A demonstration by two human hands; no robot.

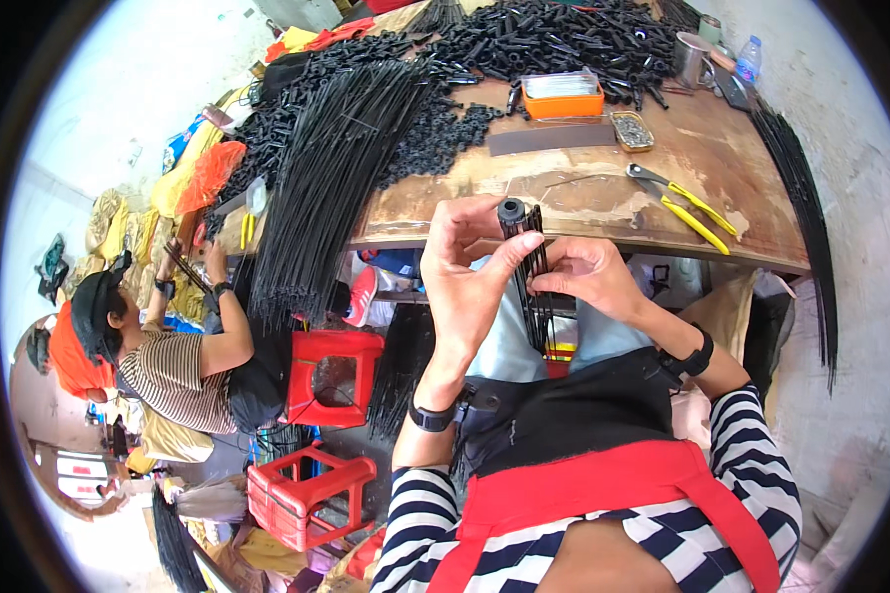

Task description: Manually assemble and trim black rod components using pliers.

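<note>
At the front edge of the desk [727,138], a black tube [510,212] is held upright between thumb and fingers of the left hand [462,282], closed on it. Thin black rods [537,311], beside and below the tube's top, are pinched by the right hand [598,282], fingers nearly together. Whether rods are fixed to the tube can't be told. Yellow-handled cutters [702,206] are laid on the desk's right side, handles spread. A long rod bundle [336,168] is draped over the desk's left part.
</note>
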